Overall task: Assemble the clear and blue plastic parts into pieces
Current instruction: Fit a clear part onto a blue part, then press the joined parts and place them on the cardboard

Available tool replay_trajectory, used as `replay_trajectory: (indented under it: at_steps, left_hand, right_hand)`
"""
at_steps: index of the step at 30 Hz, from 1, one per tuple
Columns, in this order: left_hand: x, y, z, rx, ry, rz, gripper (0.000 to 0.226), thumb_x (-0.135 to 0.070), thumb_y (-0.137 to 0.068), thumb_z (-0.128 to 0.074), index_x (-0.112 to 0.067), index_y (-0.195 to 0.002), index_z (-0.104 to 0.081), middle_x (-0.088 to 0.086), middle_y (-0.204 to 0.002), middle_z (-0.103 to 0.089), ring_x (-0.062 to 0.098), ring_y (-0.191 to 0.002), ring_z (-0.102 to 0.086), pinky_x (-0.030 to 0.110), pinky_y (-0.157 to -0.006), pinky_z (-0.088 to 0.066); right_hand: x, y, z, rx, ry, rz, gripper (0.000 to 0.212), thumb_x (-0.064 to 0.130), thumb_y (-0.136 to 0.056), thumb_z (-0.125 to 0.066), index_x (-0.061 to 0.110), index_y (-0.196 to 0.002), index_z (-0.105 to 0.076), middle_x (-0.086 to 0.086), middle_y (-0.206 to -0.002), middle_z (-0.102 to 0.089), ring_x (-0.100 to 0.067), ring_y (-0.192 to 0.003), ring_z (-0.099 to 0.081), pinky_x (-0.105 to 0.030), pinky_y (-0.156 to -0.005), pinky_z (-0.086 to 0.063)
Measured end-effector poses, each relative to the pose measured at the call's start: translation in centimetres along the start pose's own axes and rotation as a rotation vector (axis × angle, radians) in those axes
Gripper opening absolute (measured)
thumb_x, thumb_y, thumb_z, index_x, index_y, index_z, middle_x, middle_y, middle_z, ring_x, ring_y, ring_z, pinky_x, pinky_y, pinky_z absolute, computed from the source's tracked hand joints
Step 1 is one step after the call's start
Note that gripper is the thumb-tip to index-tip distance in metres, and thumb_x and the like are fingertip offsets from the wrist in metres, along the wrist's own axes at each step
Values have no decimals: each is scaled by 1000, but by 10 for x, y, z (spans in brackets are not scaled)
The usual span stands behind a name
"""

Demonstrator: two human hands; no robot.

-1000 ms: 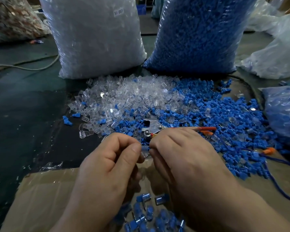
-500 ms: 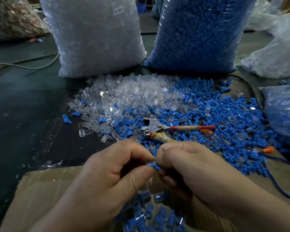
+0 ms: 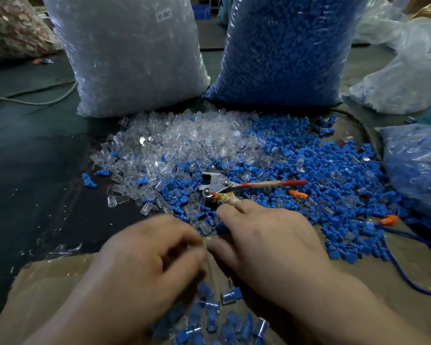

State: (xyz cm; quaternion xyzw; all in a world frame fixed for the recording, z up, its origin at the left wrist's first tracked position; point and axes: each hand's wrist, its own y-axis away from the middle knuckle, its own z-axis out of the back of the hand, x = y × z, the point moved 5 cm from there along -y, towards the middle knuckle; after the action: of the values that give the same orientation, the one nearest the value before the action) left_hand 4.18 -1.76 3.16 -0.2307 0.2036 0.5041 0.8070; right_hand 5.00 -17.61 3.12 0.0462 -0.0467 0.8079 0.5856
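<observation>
Reaching right hand (image 3: 266,240), fingers (image 3: 234,211) straight, toward loose parts (image 3: 179,155), presumably for fresh stock; left hand (image 3: 147,265) blurred over finished pieces (image 3: 228,296), grasp indeterminable.

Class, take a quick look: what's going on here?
A person is putting small plastic parts together by hand. The right hand stretches toward the loose clear parts and blue parts heaped in front. The left hand is blurred, fingers curled, so whether it holds anything is unclear. Joined pieces lie in the cardboard box beneath the hands.
</observation>
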Motion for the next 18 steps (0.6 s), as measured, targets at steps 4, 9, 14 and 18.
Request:
replay_trajectory:
  at_steps: [4, 9, 14, 18]
  left_hand:
    - [19, -5, 7, -171, -154, 211, 57, -75, -70, -35, -46, -111, -61, -26, -82, -55, -3, -73, -54, 18, -62, -41]
    - [19, -10, -7, -61, -341, 250, 43, -64, -83, -45, -47, -120, -59, -27, -108, -52, 1, -97, -49, 27, -80, -47]
    - [22, -9, -6, -58, -279, 272, 11, -52, -85, -57, -44, -93, -57, -27, -91, -51, -6, -84, -48, 21, -68, -39]
    - [23, -7, -4, -119, -177, 306, 6, -44, -83, -65, -42, -87, -60, -26, -86, -56, -8, -81, -51, 13, -65, -36]
  right_hand:
    - [4, -6, -1, 55, -8, 6, 40, 61, -97, -32, 32, -122, -44, 7, -114, -54, -21, -87, -59, -31, -52, -36]
    - [4, -7, 0, 59, -39, -2, 19, 49, -101, -36, 31, -94, -37, 7, -98, -47, -20, -69, -39, -34, -53, -33]
    - [1, -8, -5, 30, -36, -27, 21, 20, -99, -46, 29, -87, -30, 10, -83, -40, -14, -58, -37, -31, -47, -32]
    - [-2, -6, -5, 0, -47, -29, 25, 19, -96, -48, 31, -82, -31, 13, -72, -30, -7, -55, -32, -27, -45, -26]
